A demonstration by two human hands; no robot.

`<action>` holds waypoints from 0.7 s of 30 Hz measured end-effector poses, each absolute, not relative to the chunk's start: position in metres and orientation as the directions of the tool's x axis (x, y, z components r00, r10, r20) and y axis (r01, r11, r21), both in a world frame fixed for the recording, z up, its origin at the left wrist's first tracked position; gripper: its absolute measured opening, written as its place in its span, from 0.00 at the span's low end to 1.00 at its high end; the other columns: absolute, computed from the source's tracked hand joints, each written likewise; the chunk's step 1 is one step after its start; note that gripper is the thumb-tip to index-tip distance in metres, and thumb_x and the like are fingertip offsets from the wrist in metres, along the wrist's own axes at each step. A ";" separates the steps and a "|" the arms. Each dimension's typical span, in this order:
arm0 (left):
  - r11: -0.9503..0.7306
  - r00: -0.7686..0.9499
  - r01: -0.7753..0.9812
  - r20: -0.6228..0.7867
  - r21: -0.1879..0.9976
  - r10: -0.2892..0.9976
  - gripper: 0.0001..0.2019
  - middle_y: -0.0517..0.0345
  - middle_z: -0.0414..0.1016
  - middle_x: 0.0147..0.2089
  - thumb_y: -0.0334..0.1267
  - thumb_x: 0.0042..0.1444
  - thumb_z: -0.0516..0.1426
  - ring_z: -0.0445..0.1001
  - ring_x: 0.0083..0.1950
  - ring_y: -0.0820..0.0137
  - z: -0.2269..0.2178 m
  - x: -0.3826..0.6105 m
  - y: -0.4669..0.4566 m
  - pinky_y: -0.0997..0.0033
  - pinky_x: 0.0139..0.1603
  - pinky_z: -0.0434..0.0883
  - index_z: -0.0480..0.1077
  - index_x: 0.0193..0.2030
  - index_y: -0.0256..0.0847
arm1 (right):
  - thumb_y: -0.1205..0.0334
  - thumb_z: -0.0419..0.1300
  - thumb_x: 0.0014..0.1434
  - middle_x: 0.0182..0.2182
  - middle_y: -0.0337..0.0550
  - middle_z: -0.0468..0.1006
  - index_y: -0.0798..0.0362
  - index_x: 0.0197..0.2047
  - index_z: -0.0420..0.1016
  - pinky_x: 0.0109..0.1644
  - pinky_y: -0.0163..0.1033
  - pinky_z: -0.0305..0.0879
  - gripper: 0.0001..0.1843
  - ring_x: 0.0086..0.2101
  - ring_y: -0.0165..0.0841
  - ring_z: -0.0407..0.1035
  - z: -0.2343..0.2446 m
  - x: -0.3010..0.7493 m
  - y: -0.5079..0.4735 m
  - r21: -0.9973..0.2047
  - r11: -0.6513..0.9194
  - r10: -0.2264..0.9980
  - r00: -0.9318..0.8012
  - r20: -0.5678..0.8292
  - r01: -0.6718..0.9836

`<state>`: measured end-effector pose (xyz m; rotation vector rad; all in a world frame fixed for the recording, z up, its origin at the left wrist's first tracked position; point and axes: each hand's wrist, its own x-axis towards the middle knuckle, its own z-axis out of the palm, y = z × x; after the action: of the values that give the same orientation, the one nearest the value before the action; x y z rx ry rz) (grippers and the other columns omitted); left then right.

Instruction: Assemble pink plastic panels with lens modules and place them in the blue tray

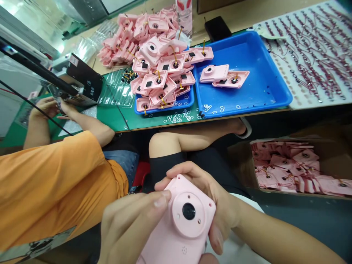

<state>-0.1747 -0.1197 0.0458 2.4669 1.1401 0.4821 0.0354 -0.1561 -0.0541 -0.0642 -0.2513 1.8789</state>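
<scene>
Working from my head cam here, so it's a bit squashed. I've got a pink kids' camera body (178, 234) clamped in both hands, low and close to me, lens (189, 211) facing up. My left hand (128, 227) is closed on its left edge with the thumb across the front, and my right hand (211, 194) wraps the right side and top.

Past my hands, a co-worker's orange shirt (49, 187) fills the left side and blocks part of the view, and a bare leg (189, 137) crosses under the bench. That co-worker's two hands (45, 108) are at work by a black box (84, 77) on the far left.

On the green bench mat (148, 123) there are two blue trays. The smaller one (165, 106) sits under a heap of pink shells (162, 68), way too many to count, some with yellow ribbon cables. The bigger one (255, 73) has just two shells (214, 73) in it. Little clear rings (177, 117) are scattered along the bench edge. Top right is a sheet of dark red wired parts (313, 51), and down on the right, a cardboard box (239, 161) is packed with more pink shells (286, 168).
</scene>
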 end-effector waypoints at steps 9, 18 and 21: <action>-0.684 0.641 0.604 0.260 0.409 0.722 0.29 0.52 0.77 0.57 0.48 0.56 0.69 0.78 0.56 0.55 0.050 -0.138 -0.128 0.56 0.55 0.82 0.70 0.63 0.51 | 0.61 0.88 0.28 0.54 0.47 0.83 0.47 0.55 0.78 0.59 0.47 0.72 0.49 0.51 0.41 0.78 -0.053 0.033 -0.155 -0.294 -0.211 0.974 -0.226 0.016 -0.932; -0.590 0.658 0.627 0.060 0.509 0.751 0.19 0.49 0.68 0.58 0.27 0.62 0.56 0.75 0.58 0.63 0.052 -0.123 -0.121 0.68 0.54 0.78 0.69 0.58 0.46 | 0.62 0.87 0.34 0.56 0.48 0.83 0.46 0.57 0.79 0.67 0.50 0.67 0.46 0.56 0.43 0.77 -0.061 0.038 -0.155 -0.637 -0.012 0.999 -0.033 0.021 -0.771; -0.558 0.630 0.630 0.064 0.540 0.774 0.19 0.49 0.67 0.59 0.27 0.62 0.56 0.75 0.58 0.63 0.049 -0.126 -0.121 0.69 0.54 0.78 0.69 0.58 0.48 | 0.62 0.86 0.37 0.56 0.49 0.83 0.45 0.59 0.79 0.67 0.52 0.68 0.46 0.55 0.45 0.77 -0.062 0.040 -0.156 -0.706 0.004 1.000 -0.018 0.023 -0.708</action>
<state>-0.1258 -0.1210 0.0495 2.3790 1.1028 0.4074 0.0398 -0.1565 -0.0624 -0.5910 -0.6361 1.4900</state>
